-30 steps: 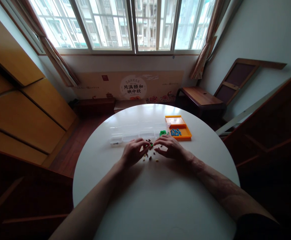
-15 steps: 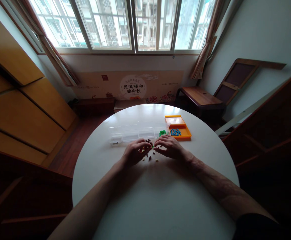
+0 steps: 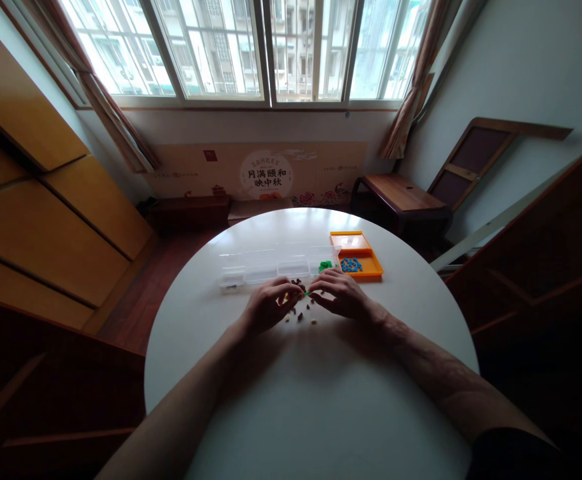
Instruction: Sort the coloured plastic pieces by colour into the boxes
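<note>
My left hand [image 3: 269, 303] and my right hand [image 3: 338, 292] meet over the far half of the white table [image 3: 315, 393], fingertips pinched together. Between them is a small green piece [image 3: 307, 293], its ends at the fingertips of both hands; its exact kind is too small to make out. Small dark brown pieces [image 3: 299, 317] and a few cream ones [image 3: 313, 321] lie scattered beneath and in front of the fingers. Just beyond my right hand, green pieces [image 3: 325, 265] sit in the right end of a clear plastic compartment box [image 3: 261, 269].
Right of the clear box stands an orange open case [image 3: 381, 273] holding blue pieces [image 3: 351, 265]. A wooden chair [image 3: 405, 193] is behind the table on the right, and wooden cabinets [image 3: 25, 247] stand on the left. A window [image 3: 221, 53] fills the back wall.
Almost nothing differs. My fingertips have shifted very slightly around the small green piece; the box, the case and the loose pieces have stayed in place.
</note>
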The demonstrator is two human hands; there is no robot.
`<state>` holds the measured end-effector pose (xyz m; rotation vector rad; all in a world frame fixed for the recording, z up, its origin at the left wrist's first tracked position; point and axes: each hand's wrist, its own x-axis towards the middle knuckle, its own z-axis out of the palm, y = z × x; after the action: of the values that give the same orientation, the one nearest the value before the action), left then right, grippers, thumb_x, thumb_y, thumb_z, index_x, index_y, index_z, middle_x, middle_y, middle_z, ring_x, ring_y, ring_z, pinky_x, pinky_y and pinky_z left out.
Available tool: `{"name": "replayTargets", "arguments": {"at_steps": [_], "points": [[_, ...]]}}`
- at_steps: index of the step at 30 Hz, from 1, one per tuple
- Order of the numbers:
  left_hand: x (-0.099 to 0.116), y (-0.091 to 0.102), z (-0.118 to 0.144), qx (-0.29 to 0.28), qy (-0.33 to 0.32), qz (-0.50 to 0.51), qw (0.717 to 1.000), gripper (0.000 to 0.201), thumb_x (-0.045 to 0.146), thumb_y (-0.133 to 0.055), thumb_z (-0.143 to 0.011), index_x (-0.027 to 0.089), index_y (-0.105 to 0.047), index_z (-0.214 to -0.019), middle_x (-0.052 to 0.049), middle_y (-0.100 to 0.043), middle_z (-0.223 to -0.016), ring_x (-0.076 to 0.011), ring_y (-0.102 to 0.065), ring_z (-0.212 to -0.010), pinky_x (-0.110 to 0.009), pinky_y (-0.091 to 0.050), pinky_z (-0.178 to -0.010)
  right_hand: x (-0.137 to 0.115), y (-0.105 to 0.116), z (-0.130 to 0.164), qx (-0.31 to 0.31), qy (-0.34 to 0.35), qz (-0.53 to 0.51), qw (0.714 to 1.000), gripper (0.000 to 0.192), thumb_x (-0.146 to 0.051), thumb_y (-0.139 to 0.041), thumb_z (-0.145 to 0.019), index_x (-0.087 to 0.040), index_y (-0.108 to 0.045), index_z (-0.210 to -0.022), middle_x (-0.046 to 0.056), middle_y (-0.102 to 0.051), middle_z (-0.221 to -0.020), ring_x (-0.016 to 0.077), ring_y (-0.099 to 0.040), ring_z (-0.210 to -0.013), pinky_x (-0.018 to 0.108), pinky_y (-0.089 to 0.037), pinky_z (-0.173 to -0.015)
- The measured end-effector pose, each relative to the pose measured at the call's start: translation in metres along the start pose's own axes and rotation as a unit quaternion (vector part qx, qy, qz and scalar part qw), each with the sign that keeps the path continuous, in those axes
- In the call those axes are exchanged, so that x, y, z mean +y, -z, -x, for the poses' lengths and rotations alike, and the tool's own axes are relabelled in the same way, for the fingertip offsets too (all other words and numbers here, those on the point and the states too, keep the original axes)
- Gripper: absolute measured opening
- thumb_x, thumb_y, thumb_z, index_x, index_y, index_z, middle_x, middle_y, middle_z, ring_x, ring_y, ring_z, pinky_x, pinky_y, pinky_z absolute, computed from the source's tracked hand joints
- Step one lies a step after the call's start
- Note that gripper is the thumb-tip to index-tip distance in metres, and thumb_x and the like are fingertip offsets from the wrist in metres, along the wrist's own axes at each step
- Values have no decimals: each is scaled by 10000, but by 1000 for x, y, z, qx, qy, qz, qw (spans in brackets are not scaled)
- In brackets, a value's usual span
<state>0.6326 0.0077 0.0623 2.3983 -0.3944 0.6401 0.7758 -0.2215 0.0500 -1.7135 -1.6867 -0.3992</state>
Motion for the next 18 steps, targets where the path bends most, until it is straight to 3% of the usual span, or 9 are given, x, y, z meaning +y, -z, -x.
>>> {"name": "replayTargets", "arguments": {"at_steps": [4,8,12,18], "points": [[-2,11,2,-2,38,-85,996,154,313,-688,-1019,239,-823,-1026,-44,-765,-943,-153,-660,-736,-290,-537,-755,7,-1,5,82,-76,33,993,76,-313,-695,-1072,-276,-753,-1039,44,-807,-1013,252,-728,-977,425,-567,-943],[-8,19,5,-15,61,-140,988,133,265,-707,-948,252,-817,-1023,-26,-768,-949,-170,-678,-763,-307,-532,-793,21,-1,12,161,-203,106,960,126,-350,-673,-1082,-265,-747,-1026,51,-793,-1014,287,-706,-1002,466,-534,-990],[-11,19,7,-28,84,-146,985,140,270,-713,-933,266,-827,-1016,-18,-784,-986,-178,-700,-793,-298,-513,-778,31,-2,16,154,-260,133,944,101,-322,-676,-1055,-246,-740,-1073,70,-793,-1066,317,-692,-1036,485,-520,-993],[-8,18,6,-39,108,-125,985,164,274,-698,-944,284,-856,-985,-10,-794,-1009,-153,-672,-729,-274,-480,-713,23,-4,12,126,-242,114,955,91,-271,-670,-1013,-248,-738,-1068,65,-770,-1034,302,-682,-1020,474,-522,-1003]]}}
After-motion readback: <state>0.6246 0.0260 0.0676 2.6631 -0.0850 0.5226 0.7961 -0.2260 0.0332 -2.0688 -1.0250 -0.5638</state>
